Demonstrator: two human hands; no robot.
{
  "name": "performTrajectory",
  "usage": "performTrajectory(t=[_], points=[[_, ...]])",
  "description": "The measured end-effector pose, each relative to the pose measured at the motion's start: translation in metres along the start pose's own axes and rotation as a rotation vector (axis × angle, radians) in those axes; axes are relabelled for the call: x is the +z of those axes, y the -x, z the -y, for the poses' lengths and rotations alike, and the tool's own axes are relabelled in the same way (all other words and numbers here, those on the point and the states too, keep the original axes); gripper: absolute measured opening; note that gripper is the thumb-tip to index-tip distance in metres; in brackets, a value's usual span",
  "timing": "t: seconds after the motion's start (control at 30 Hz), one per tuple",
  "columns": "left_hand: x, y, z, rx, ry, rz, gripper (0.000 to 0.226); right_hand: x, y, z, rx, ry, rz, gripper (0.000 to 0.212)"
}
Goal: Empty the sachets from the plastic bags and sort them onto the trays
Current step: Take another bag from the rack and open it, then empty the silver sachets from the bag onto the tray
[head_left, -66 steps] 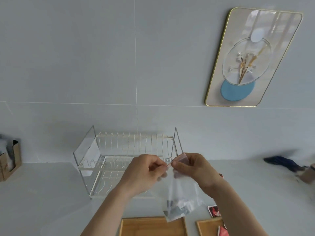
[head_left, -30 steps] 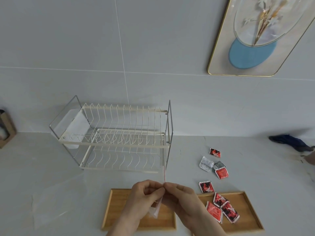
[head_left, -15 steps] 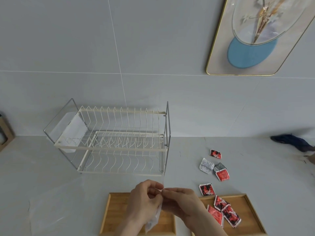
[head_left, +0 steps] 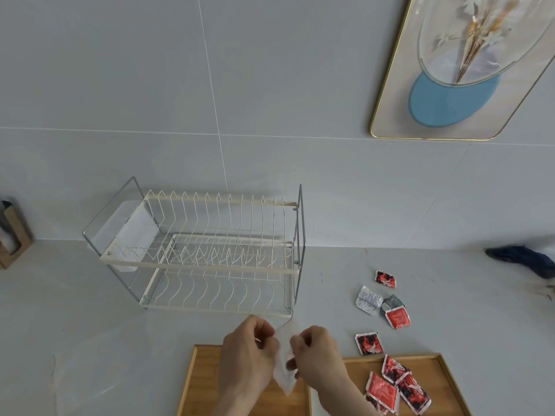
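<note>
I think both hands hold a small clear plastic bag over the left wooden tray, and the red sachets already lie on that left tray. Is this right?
Not quite. In the head view both hands, left hand and right hand, do hold the plastic bag over the left tray, but the red sachets lie on the right tray. No sachets show on the visible part of the left tray.

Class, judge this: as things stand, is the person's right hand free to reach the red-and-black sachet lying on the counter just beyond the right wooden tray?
Probably not yet. The right hand shares a grip on the clear plastic bag with the left hand. The path to the red-and-black sachet itself looks open.
</note>
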State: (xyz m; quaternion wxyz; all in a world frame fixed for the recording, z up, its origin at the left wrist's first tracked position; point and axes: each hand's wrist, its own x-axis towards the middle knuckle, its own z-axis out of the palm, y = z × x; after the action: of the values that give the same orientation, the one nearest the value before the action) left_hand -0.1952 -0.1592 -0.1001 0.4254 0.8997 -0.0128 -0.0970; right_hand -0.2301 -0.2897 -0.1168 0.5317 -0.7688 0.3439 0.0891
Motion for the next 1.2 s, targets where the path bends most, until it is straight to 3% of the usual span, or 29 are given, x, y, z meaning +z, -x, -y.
performTrajectory(t=[0.1,0.2,0.37,0.6,0.73,0.87,0.97,1.1,1.2], points=[[-0.016,-0.008,0.009,-0.019,-0.029,-0.091,0.016,-0.014,-0.002,-0.010,-0.010,0.129,-0.096,0.011],[-0.020,-0.009,0.016,0.049,-0.144,-0.059,0.019,-0.019,0.000,-0.008,-0.072,0.222,-0.102,0.010],[-0.020,-0.011,0.019,0.054,-0.073,-0.017,0.018,-0.025,-0.002,0.002,-0.093,0.042,-0.073,0.009],[-0.017,-0.017,0.023,0.239,0.037,0.262,0.084,-0.045,-0.004,0.022,-0.153,-0.031,0.061,0.011],[-0.012,-0.020,0.026,0.264,0.094,0.331,0.102,-0.061,-0.005,0.033,-0.178,-0.179,0.154,0.018],[-0.007,-0.017,0.017,0.364,0.028,0.510,0.086,-0.076,-0.001,0.045,-0.201,-0.347,0.413,0.021],[0.000,-0.018,0.007,0.405,-0.008,0.518,0.056,-0.077,-0.001,0.047,-0.216,-0.438,0.480,0.021],[0.003,-0.019,0.011,0.274,0.086,0.370,0.029,-0.078,-0.006,0.039,-0.236,-0.666,0.373,0.010],[0.001,-0.016,0.017,0.082,0.332,0.254,0.018,-0.077,-0.017,0.012,-0.178,-0.678,0.176,0.030]])
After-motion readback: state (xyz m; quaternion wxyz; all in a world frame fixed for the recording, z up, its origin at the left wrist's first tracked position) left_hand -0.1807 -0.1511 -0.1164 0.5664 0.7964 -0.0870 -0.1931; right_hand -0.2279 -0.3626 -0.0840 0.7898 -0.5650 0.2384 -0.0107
